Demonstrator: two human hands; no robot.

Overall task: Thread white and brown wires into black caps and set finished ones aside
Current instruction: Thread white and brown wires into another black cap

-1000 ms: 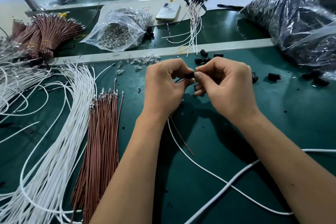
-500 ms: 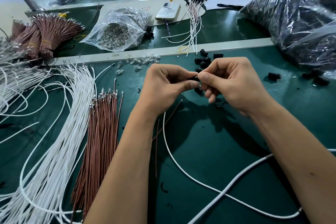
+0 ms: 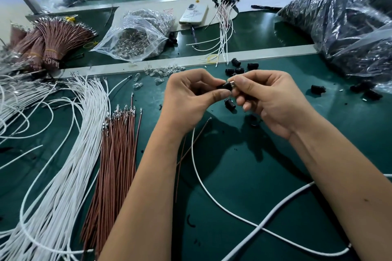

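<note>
Green mat table (image 3: 265, 176) takes up most of the view, cluttered. Far right, big plastic bag of black parts (image 3: 343, 19). Left side, long white wire pile (image 3: 70, 154), with the brown wire bundle (image 3: 116, 159) lying just beside it on its right. Back left, tied brown wire bunches (image 3: 53, 42); next to them a clear bag of small clear pieces (image 3: 137, 36), then a phone (image 3: 194, 14) and the finished wired caps (image 3: 224, 19) fanned out behind the metal strip. Loose black caps (image 3: 239, 69) scattered just beyond the hands. Left hand (image 3: 191, 99) and right hand (image 3: 271, 99) meet mid-table, raised off the mat; both have thumb and forefinger clamped on one black cap (image 3: 226, 86) held between them. One white wire (image 3: 195, 165) and one brown wire (image 3: 186, 150) trail down from under the left hand onto the mat.
</note>
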